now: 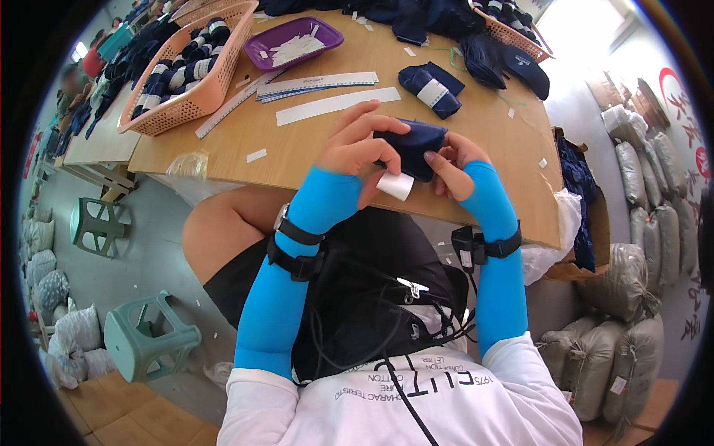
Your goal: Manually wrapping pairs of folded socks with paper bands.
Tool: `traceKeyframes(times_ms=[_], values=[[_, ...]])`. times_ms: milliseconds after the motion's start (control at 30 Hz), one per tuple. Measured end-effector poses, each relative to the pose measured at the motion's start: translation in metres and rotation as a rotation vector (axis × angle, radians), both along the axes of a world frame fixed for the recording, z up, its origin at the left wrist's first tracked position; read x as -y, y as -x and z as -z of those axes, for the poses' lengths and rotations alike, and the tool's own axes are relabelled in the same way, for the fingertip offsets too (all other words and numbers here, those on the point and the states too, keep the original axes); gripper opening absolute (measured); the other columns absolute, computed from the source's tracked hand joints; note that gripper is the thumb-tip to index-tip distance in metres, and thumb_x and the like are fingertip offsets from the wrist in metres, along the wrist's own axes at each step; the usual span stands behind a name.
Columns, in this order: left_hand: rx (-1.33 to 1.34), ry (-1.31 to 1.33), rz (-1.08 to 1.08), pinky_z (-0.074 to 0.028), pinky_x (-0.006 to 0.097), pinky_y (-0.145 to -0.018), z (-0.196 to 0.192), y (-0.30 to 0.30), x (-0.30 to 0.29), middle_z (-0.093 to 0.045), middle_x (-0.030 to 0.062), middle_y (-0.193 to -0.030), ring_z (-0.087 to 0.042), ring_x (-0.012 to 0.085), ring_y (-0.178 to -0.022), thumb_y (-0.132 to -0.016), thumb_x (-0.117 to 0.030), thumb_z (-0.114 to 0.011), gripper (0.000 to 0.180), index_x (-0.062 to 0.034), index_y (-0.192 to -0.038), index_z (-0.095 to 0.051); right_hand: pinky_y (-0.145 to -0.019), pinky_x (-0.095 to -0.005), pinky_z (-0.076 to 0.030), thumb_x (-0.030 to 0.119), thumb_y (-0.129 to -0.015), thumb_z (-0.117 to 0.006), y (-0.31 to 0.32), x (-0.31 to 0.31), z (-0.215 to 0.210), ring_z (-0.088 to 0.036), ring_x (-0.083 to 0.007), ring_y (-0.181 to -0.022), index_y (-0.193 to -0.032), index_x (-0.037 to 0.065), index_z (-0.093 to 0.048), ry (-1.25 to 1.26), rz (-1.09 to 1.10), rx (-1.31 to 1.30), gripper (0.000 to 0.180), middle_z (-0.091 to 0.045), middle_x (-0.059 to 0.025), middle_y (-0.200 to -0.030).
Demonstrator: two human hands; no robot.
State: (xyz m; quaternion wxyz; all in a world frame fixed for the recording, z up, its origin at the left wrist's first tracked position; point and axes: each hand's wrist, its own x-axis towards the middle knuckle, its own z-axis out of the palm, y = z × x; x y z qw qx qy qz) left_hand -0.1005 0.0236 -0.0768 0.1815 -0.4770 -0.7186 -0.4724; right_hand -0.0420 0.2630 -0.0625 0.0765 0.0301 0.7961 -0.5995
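Both my hands are raised at the table's near edge around a folded navy cloth bundle (418,149). My left hand (348,149) grips its left side, the index finger reaching over the top. A white paper strip (396,186) curls out under the bundle, next to my left thumb; its other end is hidden. My right hand (457,169) pinches the bundle's right side, thumb on the front face. Just beyond lies another navy bundle (433,91) with a white printed band around it.
On the wooden table (223,152) lie long white paper strips (338,106), a ruler (230,110) and a purple tray (327,46) of white slips. A peach basket (212,78) holds banded navy rolls. Navy cloth pieces (487,63) lie at the far right. Green stools (152,334) stand left.
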Motion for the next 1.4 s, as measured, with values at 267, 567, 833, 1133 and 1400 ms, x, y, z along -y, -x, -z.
traceKeyframes(times_ms=[267,567,833,1133,1400], values=[[0.049,0.172,-0.004,-0.033,0.048,-0.116,-0.011,-0.005,0.028,-0.060,0.0099,-0.142,-0.041,0.0392,-0.137,-0.069,0.003,-0.068,0.015,-0.0091,-0.077,-0.068,-0.077,-0.0463,-0.055,0.024,-0.085,-0.078,0.004,0.012,-0.009,-0.070,-0.0380,-0.086,-0.123,0.006,-0.061,-0.604,0.126,-0.491,0.045,-0.072,-0.0198,-0.095],[-0.178,0.383,-0.097,-0.033,0.049,-0.117,-0.028,0.082,0.057,-0.057,0.0096,-0.145,-0.041,0.0395,-0.138,-0.071,0.004,-0.063,0.024,-0.0134,-0.085,-0.074,-0.078,-0.0491,-0.053,0.025,-0.092,-0.071,-0.015,-0.007,0.028,-0.070,-0.0397,-0.089,-0.125,-0.001,-0.058,-0.781,0.657,-0.492,0.044,-0.072,-0.0214,-0.089],[0.176,0.037,0.191,-0.050,0.037,-0.103,-0.077,-0.033,0.019,-0.069,0.0142,-0.120,-0.065,0.0337,-0.116,-0.086,-0.005,-0.070,0.026,-0.0024,-0.111,-0.067,-0.073,-0.0415,-0.052,0.013,-0.085,-0.069,-0.105,0.002,-0.058,-0.068,-0.0356,-0.082,-0.131,0.002,-0.059,-0.637,0.198,-0.195,0.048,-0.069,-0.0182,-0.085],[-0.103,0.124,-0.100,-0.050,0.046,-0.103,0.013,-0.038,-0.050,-0.066,0.0176,-0.123,-0.056,0.0397,-0.123,-0.084,-0.024,-0.080,0.041,-0.0035,-0.118,-0.068,-0.100,-0.0441,-0.050,0.004,-0.074,-0.074,-0.061,-0.028,0.004,-0.061,-0.0391,-0.113,-0.119,0.010,-0.069,-0.806,-0.024,-0.703,0.046,-0.060,-0.0162,-0.130],[-0.126,0.218,-0.162,-0.048,0.049,-0.101,0.000,-0.034,-0.059,-0.070,0.0079,-0.117,-0.057,0.0399,-0.125,-0.077,-0.012,-0.082,0.026,-0.0079,-0.100,-0.071,-0.090,-0.0419,-0.054,-0.002,-0.072,-0.079,-0.063,-0.030,0.014,-0.063,-0.0331,-0.111,-0.092,0.009,-0.074,-0.740,0.030,-0.892,0.023,-0.063,-0.0120,-0.126]])
